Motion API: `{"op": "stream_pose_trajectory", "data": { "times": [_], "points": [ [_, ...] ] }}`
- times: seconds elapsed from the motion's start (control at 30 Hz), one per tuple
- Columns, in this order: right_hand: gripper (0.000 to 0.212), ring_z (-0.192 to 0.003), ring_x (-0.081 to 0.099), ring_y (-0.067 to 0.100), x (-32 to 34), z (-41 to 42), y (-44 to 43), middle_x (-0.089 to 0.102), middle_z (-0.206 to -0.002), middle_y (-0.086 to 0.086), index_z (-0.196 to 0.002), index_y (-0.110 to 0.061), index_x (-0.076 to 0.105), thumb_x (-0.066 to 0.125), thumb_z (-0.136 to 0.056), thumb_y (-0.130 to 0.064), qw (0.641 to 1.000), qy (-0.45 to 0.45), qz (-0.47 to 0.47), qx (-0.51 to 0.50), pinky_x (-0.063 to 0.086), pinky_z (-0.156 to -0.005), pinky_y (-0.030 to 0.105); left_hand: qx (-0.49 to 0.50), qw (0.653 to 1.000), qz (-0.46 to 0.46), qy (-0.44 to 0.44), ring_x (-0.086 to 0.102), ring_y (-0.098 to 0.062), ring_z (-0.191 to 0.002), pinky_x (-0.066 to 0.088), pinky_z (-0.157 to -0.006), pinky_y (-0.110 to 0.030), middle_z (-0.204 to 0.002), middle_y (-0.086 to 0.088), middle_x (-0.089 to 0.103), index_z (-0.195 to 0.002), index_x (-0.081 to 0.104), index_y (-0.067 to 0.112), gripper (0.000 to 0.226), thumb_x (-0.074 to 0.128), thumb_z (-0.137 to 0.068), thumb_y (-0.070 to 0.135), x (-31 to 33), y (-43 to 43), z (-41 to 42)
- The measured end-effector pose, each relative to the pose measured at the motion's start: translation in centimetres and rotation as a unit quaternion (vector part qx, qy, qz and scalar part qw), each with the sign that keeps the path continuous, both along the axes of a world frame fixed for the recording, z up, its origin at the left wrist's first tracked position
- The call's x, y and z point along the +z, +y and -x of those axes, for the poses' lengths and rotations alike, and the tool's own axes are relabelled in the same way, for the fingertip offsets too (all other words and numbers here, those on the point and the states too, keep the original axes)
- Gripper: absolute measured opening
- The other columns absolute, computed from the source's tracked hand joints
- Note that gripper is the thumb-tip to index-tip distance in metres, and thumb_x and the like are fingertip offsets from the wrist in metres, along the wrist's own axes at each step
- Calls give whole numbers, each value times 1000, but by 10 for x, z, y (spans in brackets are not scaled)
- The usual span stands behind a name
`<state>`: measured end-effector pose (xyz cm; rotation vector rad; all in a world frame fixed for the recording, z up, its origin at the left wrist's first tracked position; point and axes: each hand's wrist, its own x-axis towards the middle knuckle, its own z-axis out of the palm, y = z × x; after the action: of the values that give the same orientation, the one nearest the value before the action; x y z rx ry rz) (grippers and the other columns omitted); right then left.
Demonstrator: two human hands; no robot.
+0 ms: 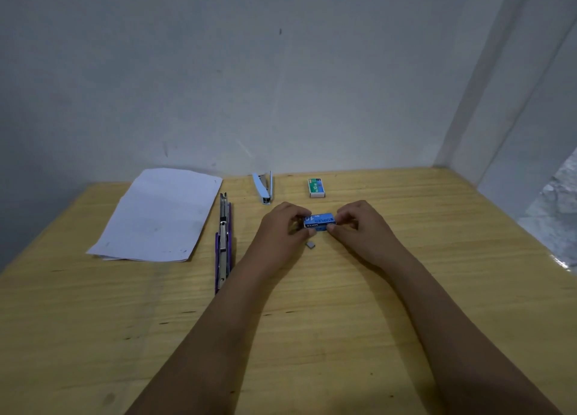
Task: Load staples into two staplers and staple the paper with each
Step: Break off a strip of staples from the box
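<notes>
While both forearms reached in from the near edge of the wooden tabletop (pixel 343 327), we saw the two hands meet on a small blue staple box (pixel 319 222) over the middle of the tabletop, nearer its far edge than its near one. The left hand (pixel 281 229) pinched the box's left end between curled fingers and thumb, and the right hand (pixel 363 227) pinched its right end the same way, so the box lay crosswise between them with its printed top facing up. We could not tell whether the box rested on the wood or was held just above it, nor whether its drawer was slid out. Just beside the left thumb, on the near side of the box, a short grey strip of staples (pixel 311 244) lay on the wood. To the left of the left hand, a purple stapler (pixel 223 243) lay opened out flat, its metal channel facing up and its length running from far to near. A light blue stapler (pixel 264 187) sat at the far edge near the middle, its top arm swung open. To its right, also close to the far edge, lay a green staple box (pixel 316 187), apart from both hands. A stack of white paper (pixel 159 214) lay by the far left corner, its right edge just beside the purple stapler's far end.
</notes>
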<state>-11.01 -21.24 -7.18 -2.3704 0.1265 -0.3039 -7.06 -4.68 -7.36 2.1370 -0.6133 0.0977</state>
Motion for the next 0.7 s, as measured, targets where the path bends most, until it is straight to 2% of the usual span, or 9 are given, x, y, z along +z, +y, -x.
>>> {"op": "stream_pose_trajectory", "data": {
  "times": [0.23,0.33,0.4,0.5,0.6,0.7],
  "points": [
    [8,-105,51,15,0,0,2,54,-111,0,-91,-19,62,65,-86,-23,1000,9,7,7,45,-87,25,-9,1000,10,3,50,-5,-97,36,-75,-4,-103,7,54,-114,64,14,31,67,-83,16,-1,2,0],
    [14,-100,51,10,1,2,2,53,-105,-4,-95,-22,56,65,-85,-25,1000,5,13,0,44,-77,18,-14,1000,15,7,51,-7,-99,37,-77,-6,-104,6,55,-113,65,14,31,68,-82,16,-1,2,0],
    [25,-95,50,5,2,5,1,54,-104,-9,-104,-23,52,66,-85,-25,1000,-3,-4,9,40,-72,12,-18,1000,16,9,51,-6,-98,38,-77,-6,-104,6,55,-114,65,15,32,69,-82,16,-1,3,0],
    [38,-98,49,2,4,7,2,58,-115,-9,-122,-27,52,64,-87,-22,999,-3,10,52,38,-77,13,-25,1000,15,9,51,-5,-96,38,-76,-6,-103,7,55,-115,65,15,34,70,-81,16,-1,4,0],
    [32,-100,47,3,6,8,0,60,-117,-8,-119,-23,60,62,-88,-20,997,-10,46,64,35,-77,10,-27,999,21,11,51,-3,-94,40,-76,-7,-103,7,56,-114,65,15,35,71,-79,17,-1,6,-1],
    [28,-100,49,4,7,11,-7,61,-115,-7,-115,-23,63,64,-87,-17,998,-8,36,56,33,-76,6,-25,999,34,12,53,-3,-91,40,-76,-7,-101,6,59,-109,67,15,30,72,-79,16,-1,7,-1]
  ]
}}
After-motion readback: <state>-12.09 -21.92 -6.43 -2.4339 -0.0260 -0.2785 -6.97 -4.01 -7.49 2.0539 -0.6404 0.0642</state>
